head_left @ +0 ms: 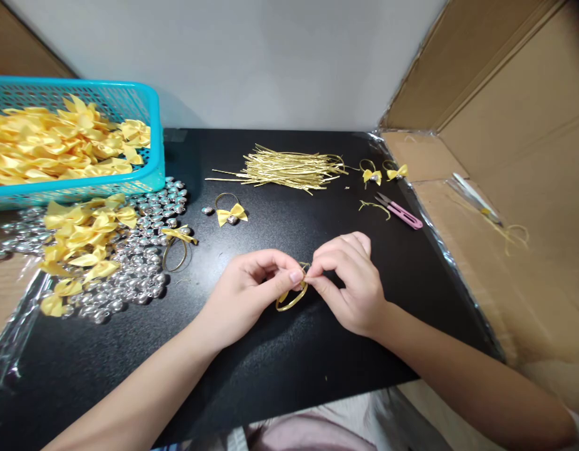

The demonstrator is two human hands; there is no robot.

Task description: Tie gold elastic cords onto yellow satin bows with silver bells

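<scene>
Probably feather-light, springy, slick: gold cord loop (291, 306) over black table (252, 388), just below where fingers meet. Left hand (252, 288) and right hand (348, 275): fingers pinched together at loop's one o'clock edge; exact grip hidden. Best hold: that edge, gently; squeezing curve could kink it.

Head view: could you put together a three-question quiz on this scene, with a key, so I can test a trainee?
1. True or false: the pink snips lie to the left of the bundle of gold strips.
2. Multiple choice: what do the left hand and right hand meet at? a) a loose silver bead; b) a gold loop; c) the pink snips.
3. Fill in: the blue basket holds yellow ____.

Key:
1. False; the pink snips lie to the right of the gold strips.
2. b
3. bows
</scene>
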